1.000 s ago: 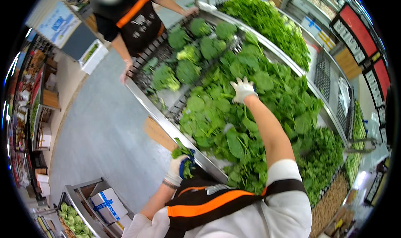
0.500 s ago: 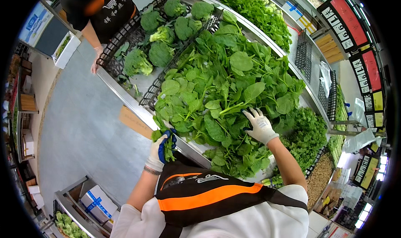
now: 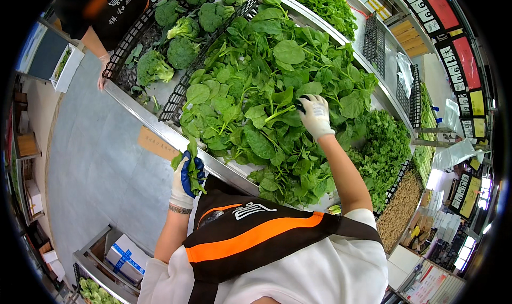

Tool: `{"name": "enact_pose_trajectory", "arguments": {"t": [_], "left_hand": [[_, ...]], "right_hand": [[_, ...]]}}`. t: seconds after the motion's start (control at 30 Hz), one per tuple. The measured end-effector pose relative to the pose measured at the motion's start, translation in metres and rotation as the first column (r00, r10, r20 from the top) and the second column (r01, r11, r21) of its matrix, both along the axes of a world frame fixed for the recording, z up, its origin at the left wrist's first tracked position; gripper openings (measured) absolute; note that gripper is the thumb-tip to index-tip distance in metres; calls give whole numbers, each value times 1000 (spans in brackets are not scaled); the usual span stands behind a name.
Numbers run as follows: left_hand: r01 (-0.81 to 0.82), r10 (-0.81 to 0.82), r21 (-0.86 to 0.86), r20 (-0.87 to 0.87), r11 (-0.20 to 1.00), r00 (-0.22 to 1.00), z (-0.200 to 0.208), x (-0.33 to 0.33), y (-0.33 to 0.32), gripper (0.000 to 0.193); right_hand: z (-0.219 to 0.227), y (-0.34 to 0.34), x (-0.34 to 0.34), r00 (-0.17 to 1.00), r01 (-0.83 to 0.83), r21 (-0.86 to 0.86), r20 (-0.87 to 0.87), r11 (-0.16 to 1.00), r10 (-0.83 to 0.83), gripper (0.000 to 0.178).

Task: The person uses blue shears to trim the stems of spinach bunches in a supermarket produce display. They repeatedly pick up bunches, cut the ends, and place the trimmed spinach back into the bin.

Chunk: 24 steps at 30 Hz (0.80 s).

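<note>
My left hand (image 3: 186,178), in a white glove with a blue palm, is closed around a small bunch of leafy greens (image 3: 192,149) just off the near edge of the metal display stand (image 3: 226,177). Broad green leaves stick out above and below the fist. Over the middle of a large heap of the same greens (image 3: 261,141), my right hand (image 3: 317,117) reaches out in a white glove with a dark palm. Its fingers curl in on a thick pale stem among the leaves; the fingertips are partly hidden.
Left of the heap stands a black crate (image 3: 169,98) with several heads of broccoli (image 3: 183,52). A co-worker's hand (image 3: 104,72) rests at the stand's far-left corner. Curly greens (image 3: 381,146) and peanuts (image 3: 397,210) lie to the right. A cardboard piece (image 3: 156,142) hangs at the stand's front.
My right hand has gone from spread fingers to curled ones at the stem. The left hand still grips its bunch. The view has shifted, so the stand appears further left and up.
</note>
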<state>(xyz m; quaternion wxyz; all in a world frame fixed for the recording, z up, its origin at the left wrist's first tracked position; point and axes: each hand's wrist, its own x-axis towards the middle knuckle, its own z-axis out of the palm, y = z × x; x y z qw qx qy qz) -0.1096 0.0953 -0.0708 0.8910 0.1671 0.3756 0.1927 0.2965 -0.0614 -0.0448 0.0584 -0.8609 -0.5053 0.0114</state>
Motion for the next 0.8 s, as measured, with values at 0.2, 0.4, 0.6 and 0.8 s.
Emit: {"name": "enact_pose_trajectory", "arguments": {"t": [0.2, 0.4, 0.6, 0.8], "left_hand": [[48, -46, 17, -96, 999, 994, -2, -14, -6, 20], [140, -114, 170, -154, 976, 981, 35, 38, -1, 26], [377, -296, 565, -234, 734, 926, 58, 118, -7, 34], [401, -344, 793, -257, 459, 903, 102, 142, -47, 33]], "right_hand": [[-19, 19, -1, 982, -131, -213, 106, 968, 156, 31], [70, -1, -20, 884, -368, 191, 377, 910, 278, 21], [130, -17, -51, 736, -592, 284, 572, 754, 362, 22], [151, -19, -72, 697, -648, 260, 583, 716, 419, 24]]}}
